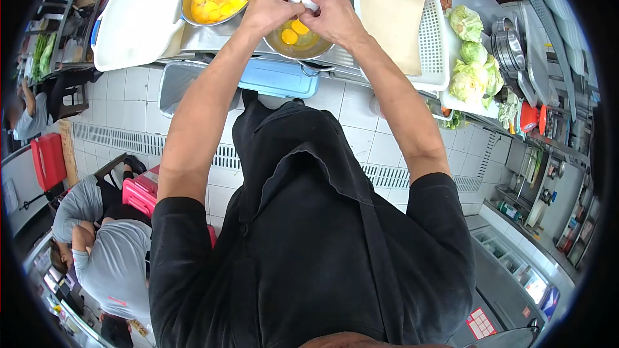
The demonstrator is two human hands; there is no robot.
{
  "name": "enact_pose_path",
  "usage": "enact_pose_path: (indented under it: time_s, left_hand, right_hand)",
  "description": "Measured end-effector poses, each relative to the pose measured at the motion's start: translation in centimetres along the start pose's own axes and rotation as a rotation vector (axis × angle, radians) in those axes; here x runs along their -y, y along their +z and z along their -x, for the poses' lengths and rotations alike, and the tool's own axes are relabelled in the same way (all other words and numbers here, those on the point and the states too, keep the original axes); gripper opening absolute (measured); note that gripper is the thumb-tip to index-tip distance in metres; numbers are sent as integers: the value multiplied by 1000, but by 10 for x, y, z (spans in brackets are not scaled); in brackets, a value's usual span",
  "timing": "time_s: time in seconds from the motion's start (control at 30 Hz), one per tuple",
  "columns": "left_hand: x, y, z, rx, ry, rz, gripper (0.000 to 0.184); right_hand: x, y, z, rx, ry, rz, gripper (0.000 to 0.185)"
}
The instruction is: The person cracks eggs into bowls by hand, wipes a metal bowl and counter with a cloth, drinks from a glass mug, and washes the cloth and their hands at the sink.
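Both my hands meet over a metal bowl that stands at the front edge of the steel counter. Between my left hand and my right hand is a white egg, its shell gripped by the fingers of both. Whether the shell is fully parted I cannot tell. Below it, several yellow egg yolks lie in clear egg white in the bowl. Left of my left hand stands a larger metal pot holding many yellow yolks.
A white plastic tub stands on the left; a white perforated basket with a brown sheet lies on the right, beside lettuce. A blue lid is below the counter edge. People in grey shirts are at lower left.
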State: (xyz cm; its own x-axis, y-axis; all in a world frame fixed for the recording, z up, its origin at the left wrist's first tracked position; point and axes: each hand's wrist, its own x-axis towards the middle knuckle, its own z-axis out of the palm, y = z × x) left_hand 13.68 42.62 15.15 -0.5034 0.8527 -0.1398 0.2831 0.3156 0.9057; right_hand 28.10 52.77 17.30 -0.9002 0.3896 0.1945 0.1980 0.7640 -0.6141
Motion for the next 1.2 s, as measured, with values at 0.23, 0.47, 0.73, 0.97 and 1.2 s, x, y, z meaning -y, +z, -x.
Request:
enact_pose_path:
  time_s: [0.23, 0.47, 0.73, 0.97, 1.2]
  left_hand:
    - [-28, -27, 28, -176, 599, -841, 42]
    - [-31, -31, 38, -121, 166, 598, 36]
    - [28, -13, 125, -183, -107, 1174, 46]
    - [126, -114, 211, -590, -364, 871, 57]
    - [255, -191, 259, -478, -633, -120, 58]
  right_hand:
    - [-13, -13, -2, -179, -453, 331, 39]
    - [14, -13, 8, -229, 162, -555, 42]
    - [76, 42, 43, 59, 248, -648, 59]
    - [-32, 14, -96, -316, 260, -87, 33]
    - [-108, 33, -235, 75, 848, 18, 41]
